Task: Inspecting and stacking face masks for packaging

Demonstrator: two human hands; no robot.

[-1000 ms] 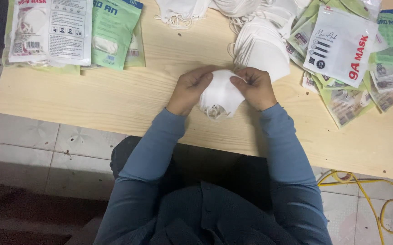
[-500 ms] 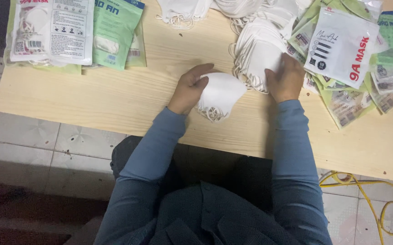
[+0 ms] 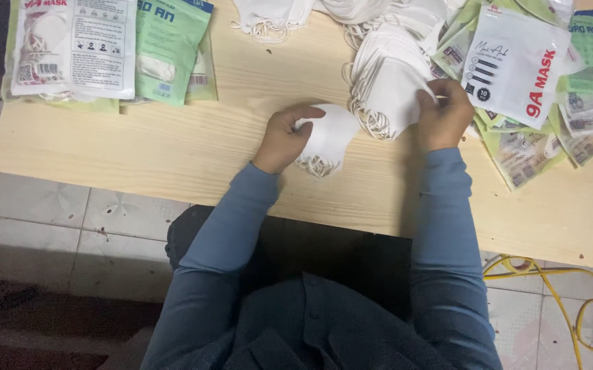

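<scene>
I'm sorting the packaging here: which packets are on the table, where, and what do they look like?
White flat packet: far left corner, rectangular, red and grey print.
Green packet: beside it, rectangular, pale green.
White pouch: far right, beside the right hand, red print.
Green packets: right edge, fanned heap.

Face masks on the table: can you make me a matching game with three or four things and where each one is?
Things
1. small stack of white masks
2. big pile of white masks
3. green packet
4. yellow cable

Places
A. on the floor, right of the table
B. under the left hand
C. far left of the wooden table
D. at the right hand

Pairs: 1-B, 2-D, 3-C, 4-A
</scene>
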